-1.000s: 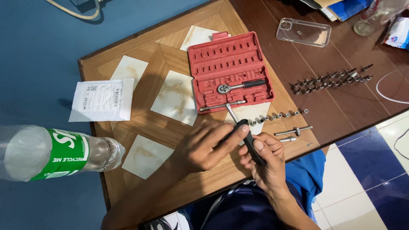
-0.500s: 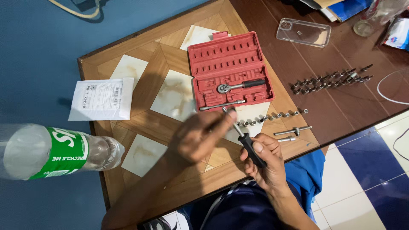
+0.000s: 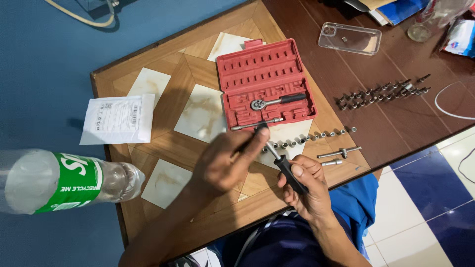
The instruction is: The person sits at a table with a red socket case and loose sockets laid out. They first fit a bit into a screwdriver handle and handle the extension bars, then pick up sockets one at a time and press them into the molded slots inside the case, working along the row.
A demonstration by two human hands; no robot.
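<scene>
We hold the driver handle, stiff, light, ribbed plastic and likely non-slip, clamped in our right hand at 6 o'clock of the red case, our left hand pinching its slim, smooth metal shaft tip.

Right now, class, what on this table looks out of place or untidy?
The red tool case lies open with most slots empty. Its sockets and bits sit in loose rows on the table instead. A white packet overhangs the table's edge.

Even indoor light, near bottle blurred
</scene>
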